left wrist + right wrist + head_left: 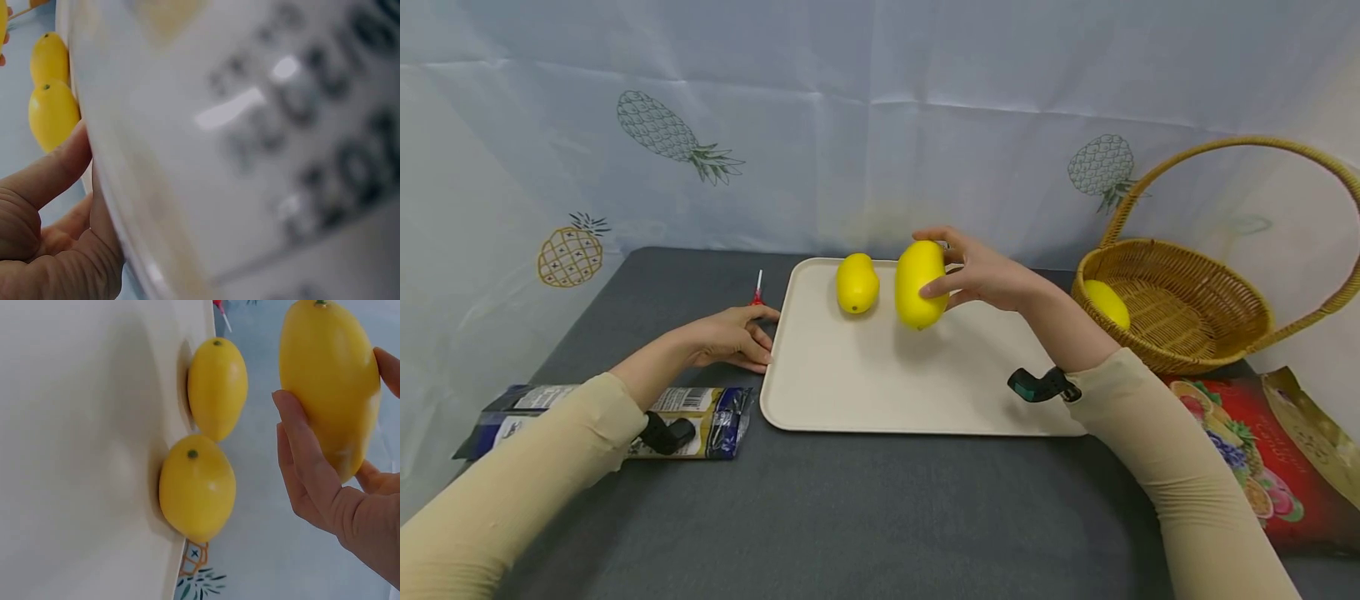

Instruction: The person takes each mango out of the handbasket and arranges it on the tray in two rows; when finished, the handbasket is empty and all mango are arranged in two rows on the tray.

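Note:
My right hand [973,271] grips a smooth yellow mango-like fruit [917,285], thumb on one side and fingers on the other, raised above the cream tray [850,375]. In the right wrist view, two similar yellow fruits, a farther one [217,387] and a nearer one [197,487], lie close together on the tray. From the head, one tray fruit [857,285] shows plainly and mostly covers the other. My left hand [733,337] rests its fingers against the tray's left edge; its underside is partly hidden. Another yellow fruit [1107,303] lies in the wicker basket [1195,296].
A blue and gold snack bag [688,400] lies under my left forearm; blurred packaging [262,156] fills much of the left wrist view. A red-handled tool [758,292] lies behind the left hand. A red fruit-print bag [1262,467] sits before the basket. A curtain [820,133] hangs behind.

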Demonstrator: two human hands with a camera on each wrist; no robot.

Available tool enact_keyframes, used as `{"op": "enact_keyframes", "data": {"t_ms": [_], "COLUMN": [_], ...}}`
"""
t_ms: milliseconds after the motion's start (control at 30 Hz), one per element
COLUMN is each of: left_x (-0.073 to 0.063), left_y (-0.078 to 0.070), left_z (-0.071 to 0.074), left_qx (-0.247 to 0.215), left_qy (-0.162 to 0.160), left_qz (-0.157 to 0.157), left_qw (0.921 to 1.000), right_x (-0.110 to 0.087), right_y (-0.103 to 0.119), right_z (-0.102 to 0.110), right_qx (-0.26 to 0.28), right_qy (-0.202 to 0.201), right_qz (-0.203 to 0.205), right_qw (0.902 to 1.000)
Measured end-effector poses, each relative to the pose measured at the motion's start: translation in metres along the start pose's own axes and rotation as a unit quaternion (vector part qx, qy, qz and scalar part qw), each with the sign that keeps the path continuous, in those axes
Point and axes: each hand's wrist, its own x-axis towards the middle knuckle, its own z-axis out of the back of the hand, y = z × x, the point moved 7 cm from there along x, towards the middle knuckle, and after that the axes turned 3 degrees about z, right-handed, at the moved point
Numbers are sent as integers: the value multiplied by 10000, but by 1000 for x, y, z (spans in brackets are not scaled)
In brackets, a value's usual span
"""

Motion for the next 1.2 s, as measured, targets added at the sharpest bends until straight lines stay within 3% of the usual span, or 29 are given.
{"op": "enact_keyframes", "data": {"t_ms": [833,1200], "left_x": [1,0], "left_y": [1,-1], "left_z": [0,-1], "left_qx": [-20,-17], "left_qy": [-35,-32], "left_qz": [39,47], "left_qw": [10000,10000], "right_x": [12,15], "right_y": [-15,-24], "right_z": [-71,-84], "right_qx": [-25,-159], "right_qy": [859,993], "right_qz": [-449,-530], "right_qw": [9953,9935]}}
